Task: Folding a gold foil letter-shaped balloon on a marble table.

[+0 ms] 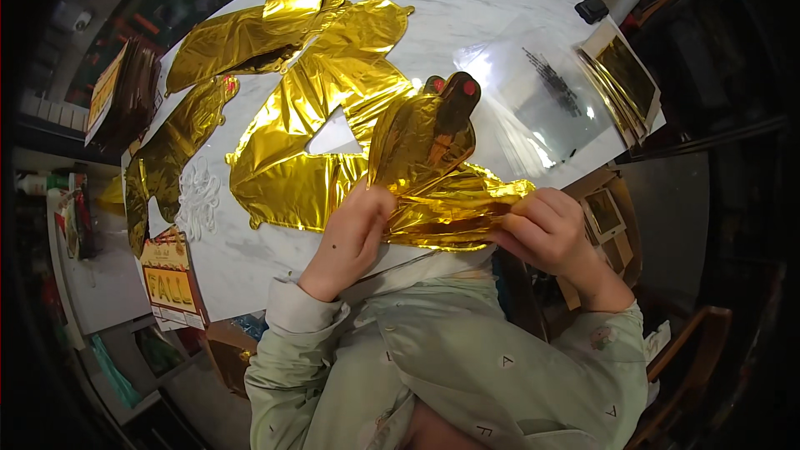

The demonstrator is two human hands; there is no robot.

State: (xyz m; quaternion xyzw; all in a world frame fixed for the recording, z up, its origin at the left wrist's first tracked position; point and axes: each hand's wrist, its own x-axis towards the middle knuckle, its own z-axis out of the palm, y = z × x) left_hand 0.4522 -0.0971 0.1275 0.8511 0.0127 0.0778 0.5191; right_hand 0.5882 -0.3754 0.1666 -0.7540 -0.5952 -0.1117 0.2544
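A shiny gold foil balloon [442, 212], flat and creased, stretches between my two hands at the table's near edge. My left hand [354, 233] is closed on its left side, fingertips partly hidden by the foil. On its right end, my right hand [546, 229] pinches the crinkled edge. Just beyond, a folded gold foil piece [404, 142] stands up, with a dark rounded shape [458, 100] bearing red spots against it; I cannot make out what that is. A large flat foil letter balloon [292, 175] with a triangular opening lies beyond my left hand.
More gold foil balloons [225, 42] lie far left, near a tangle of white string [198, 200]. Clear plastic bags [533, 108] and a stack of flat packages [621, 83] are at right. A printed card [173, 279] sits at the left edge; an open cardboard box [617, 242] stands below right.
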